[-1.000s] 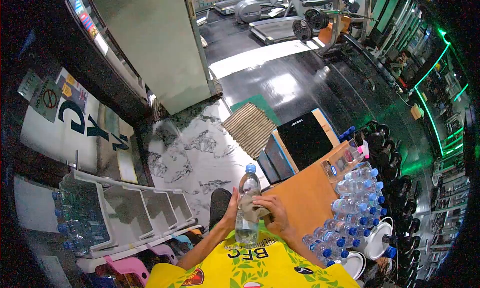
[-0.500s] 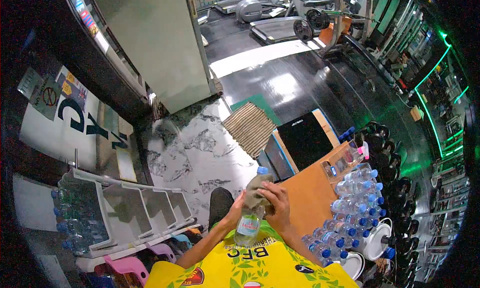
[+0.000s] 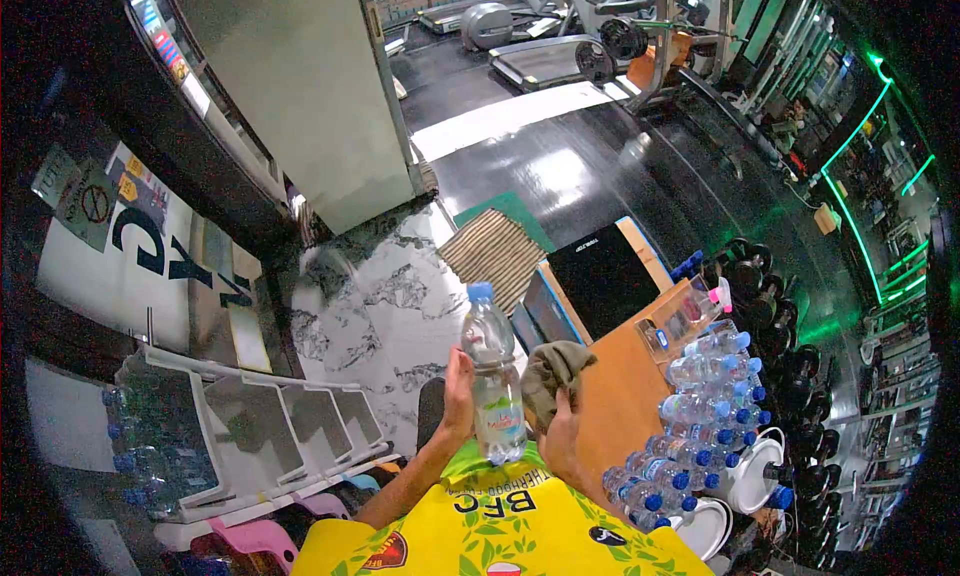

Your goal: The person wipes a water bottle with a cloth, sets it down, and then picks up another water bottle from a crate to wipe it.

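In front of my chest, a clear plastic water bottle (image 3: pixel 492 376) with a blue cap stands nearly upright. My left hand (image 3: pixel 458 388) grips its side, fingers mostly hidden behind it. Just right of the bottle, my right hand (image 3: pixel 562 421) pinches a grey-green cloth (image 3: pixel 550 376), which is bunched up and apart from the bottle. A brown tabletop (image 3: pixel 610 401) lies beyond and to the right of this hand.
Several water bottles (image 3: pixel 695 411) crowd the table's right side, near white lidded buckets (image 3: pixel 745 481). A black flat panel (image 3: pixel 605 281) stands behind the table. Grey bins (image 3: pixel 255 426) are at left. Dumbbells (image 3: pixel 790 366) line the right; gym machines (image 3: pixel 560 36) stand far back.
The cloth was wrapped around the upper bottle; my right hand has drawn it off to the right. The bottle has risen and become more upright in my left hand.
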Demonstrator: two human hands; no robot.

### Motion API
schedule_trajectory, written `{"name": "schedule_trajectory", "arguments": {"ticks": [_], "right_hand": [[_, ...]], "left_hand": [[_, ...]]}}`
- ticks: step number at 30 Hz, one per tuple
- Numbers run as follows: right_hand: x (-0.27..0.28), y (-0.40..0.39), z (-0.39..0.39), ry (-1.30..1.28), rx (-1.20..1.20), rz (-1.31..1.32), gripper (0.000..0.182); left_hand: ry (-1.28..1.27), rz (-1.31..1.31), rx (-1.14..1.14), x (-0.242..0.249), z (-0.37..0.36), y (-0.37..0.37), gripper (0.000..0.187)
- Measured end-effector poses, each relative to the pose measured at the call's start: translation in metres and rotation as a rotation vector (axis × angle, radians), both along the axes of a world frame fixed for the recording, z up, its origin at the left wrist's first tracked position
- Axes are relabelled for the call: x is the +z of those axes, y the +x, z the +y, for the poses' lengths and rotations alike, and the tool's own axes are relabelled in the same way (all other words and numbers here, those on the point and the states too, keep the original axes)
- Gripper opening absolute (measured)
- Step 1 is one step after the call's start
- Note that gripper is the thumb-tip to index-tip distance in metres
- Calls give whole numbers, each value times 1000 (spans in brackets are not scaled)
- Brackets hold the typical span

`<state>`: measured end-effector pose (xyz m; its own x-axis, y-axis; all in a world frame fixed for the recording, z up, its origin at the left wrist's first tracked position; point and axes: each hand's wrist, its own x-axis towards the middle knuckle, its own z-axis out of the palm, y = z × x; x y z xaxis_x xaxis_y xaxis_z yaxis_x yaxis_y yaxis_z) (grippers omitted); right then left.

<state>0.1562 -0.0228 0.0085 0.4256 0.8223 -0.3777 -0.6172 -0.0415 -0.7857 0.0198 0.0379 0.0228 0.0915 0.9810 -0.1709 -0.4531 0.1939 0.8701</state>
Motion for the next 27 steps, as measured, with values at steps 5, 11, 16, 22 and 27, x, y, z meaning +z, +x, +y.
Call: {"name": "schedule_trajectory", "arguments": {"ticks": [5, 11, 16, 22, 27], "right_hand": [[-17, 1, 1, -101, 293, 716, 46], [17, -8, 18, 18, 66, 467, 47], [41, -22, 14, 19, -158, -89, 47], [97, 3, 34, 559, 444, -1138, 37], [96, 6, 15, 594, 489, -1389, 50]], "left_hand": [[79, -135, 230, 31, 0, 17, 60], [406, 480, 114, -22, -36, 17, 85], [-163, -60, 43, -13, -27, 8, 84], [-62, -178, -62, -2, -25, 12, 74], [-179, -536, -9, 2, -6, 5, 67]]}}
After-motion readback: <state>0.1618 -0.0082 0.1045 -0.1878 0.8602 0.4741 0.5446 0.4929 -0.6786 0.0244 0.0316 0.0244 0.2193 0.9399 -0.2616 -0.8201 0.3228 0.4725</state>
